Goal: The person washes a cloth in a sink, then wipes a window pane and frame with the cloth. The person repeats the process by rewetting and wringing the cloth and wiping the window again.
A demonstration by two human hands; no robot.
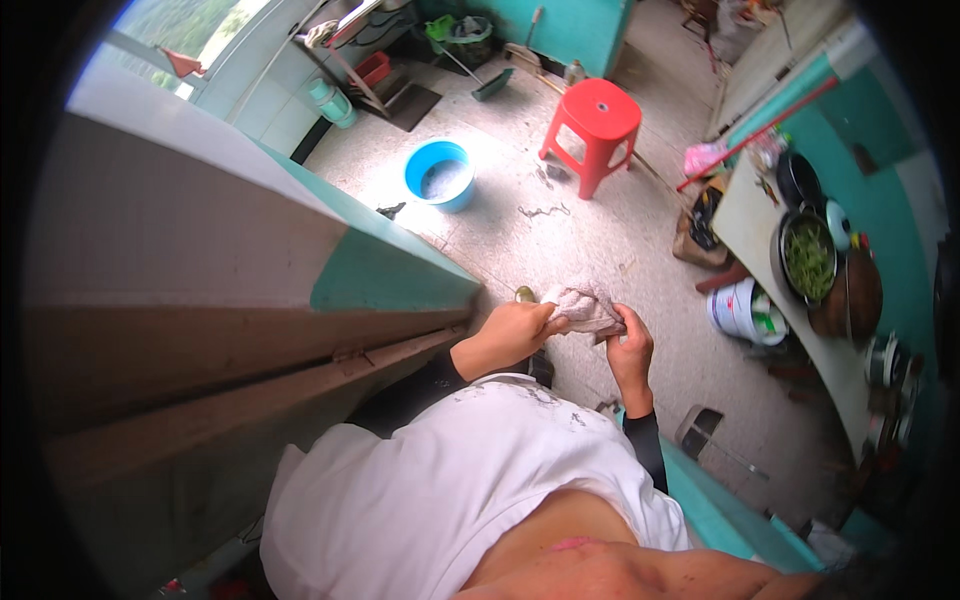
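Note:
A crumpled, pale pinkish cloth (585, 307) hangs between both hands in front of my body, above the speckled floor (495, 247). My left hand (514, 330) grips its left end, thumb laid over the fabric. With bent fingers, my right hand (630, 341) pinches its right edge. Below the cloth, the tip of a greenish shoe (525, 293) shows. Farther out on the floor stands a blue plastic basin (439, 202) with cloudy liquid inside. A red plastic stool (600, 112) is to the right of the basin.
A wall corner (405, 262) juts out close on the left. Along the right, a table (757, 225) bears a pot of green vegetables (808, 259); a white bucket (731, 309) stands beside it. A long-handled dustpan (493, 85) and a broom (523, 58) are at the back.

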